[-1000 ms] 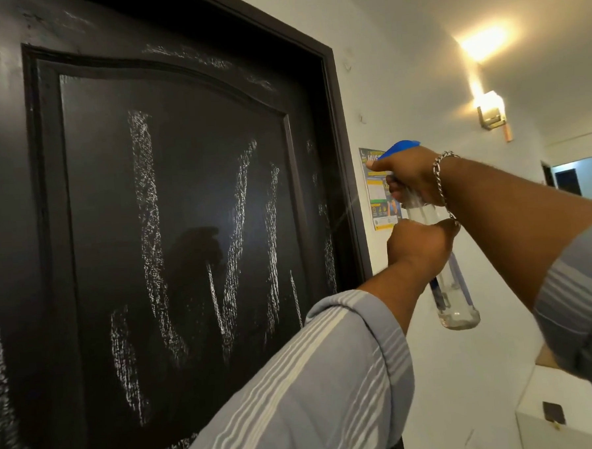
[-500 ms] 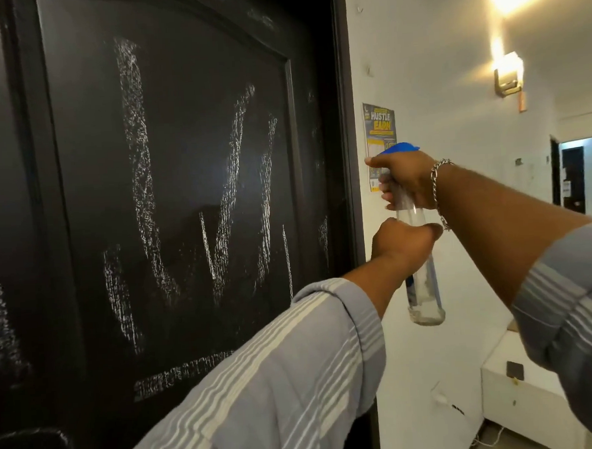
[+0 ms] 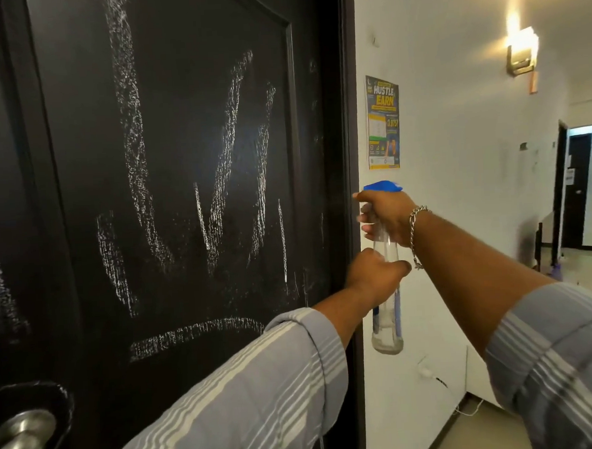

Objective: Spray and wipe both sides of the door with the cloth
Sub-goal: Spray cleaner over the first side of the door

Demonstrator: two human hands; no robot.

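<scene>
Both your hands grip the spray bottle: right hand on its blue trigger head, left hand around the body. The chalk-streaked door stands at nine o'clock of the bottle.

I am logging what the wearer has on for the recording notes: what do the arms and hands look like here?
Both arms wear grey-blue sleeves with white stripes, pushed up to leave the forearms bare: the left sleeve and the right sleeve. A silver chain bracelet hangs at the right wrist. No gloves, rings or watch show on the left hand or the right hand.
</scene>
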